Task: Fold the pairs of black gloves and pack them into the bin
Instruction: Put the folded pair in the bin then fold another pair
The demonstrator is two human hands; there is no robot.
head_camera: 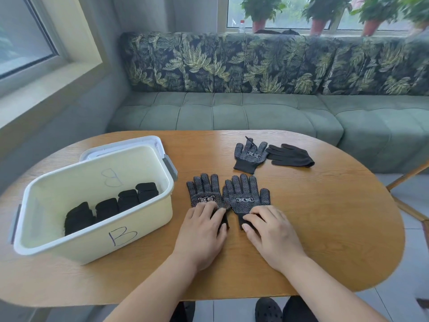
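Note:
Two black dotted gloves lie flat side by side on the wooden table, palms up: the left glove [204, 190] and the right glove [246, 194]. My left hand [202, 231] rests with fairly straight fingers on the left glove's cuff. The cuff of the right glove lies under my right hand [271, 231], fingers also fairly straight. Further back lie a second dotted glove [250, 155] and a plain black glove [290, 155]. The cream bin [97, 238] marked "B" stands at the left, holding several folded black glove bundles [106, 209].
The bin's lid [130, 145] lies behind the bin. The oval table's [325, 228] front edge is near my body. A green sofa [232, 110] runs behind the table, with potted plants [260, 12] on the sill. A wooden chair frame [408, 177] stands at the right.

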